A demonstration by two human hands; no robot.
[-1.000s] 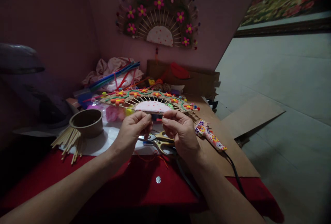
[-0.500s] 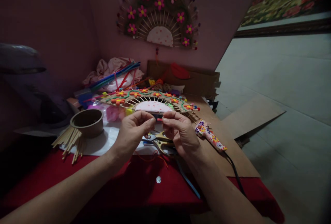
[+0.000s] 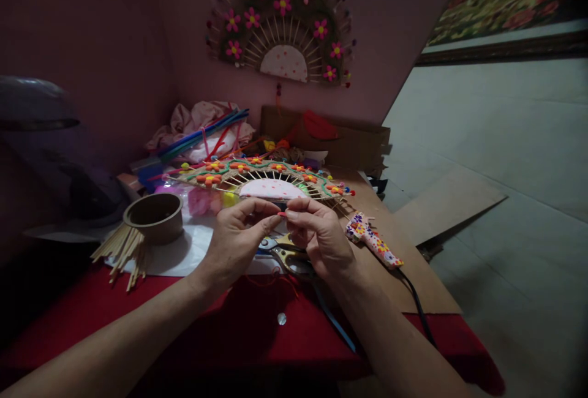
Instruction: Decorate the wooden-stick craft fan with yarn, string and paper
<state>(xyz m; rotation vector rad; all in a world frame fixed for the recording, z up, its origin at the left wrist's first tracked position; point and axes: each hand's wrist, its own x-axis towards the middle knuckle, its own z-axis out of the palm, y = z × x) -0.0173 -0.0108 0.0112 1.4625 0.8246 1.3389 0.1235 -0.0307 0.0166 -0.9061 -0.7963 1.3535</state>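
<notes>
A small red piece (image 3: 282, 214), too small to name more closely, sits between the fingertips of my two hands. My right hand (image 3: 321, 232) pinches its right end between thumb and index finger. Pinched in the same way, my left hand (image 3: 236, 232) meets its left end. Below the hands lie scissors (image 3: 289, 254) with gold-coloured handles, partly hidden by my right hand. Just behind stands a half-round fan-shaped craft (image 3: 271, 188) with orange flowers, sticks and a dotted white centre.
A brown round bowl (image 3: 156, 226) stands left, beside wooden sticks (image 3: 124, 254). On the right, a flower-patterned glue gun (image 3: 373, 240) with a black cord rests on cardboard (image 3: 413, 288). Pipe cleaners (image 3: 206, 135) lie at the back. A similar fan (image 3: 285, 24) hangs on the wall.
My left fingertips have moved right and closed up to the red piece in my right hand. The gap between the hands has narrowed.
</notes>
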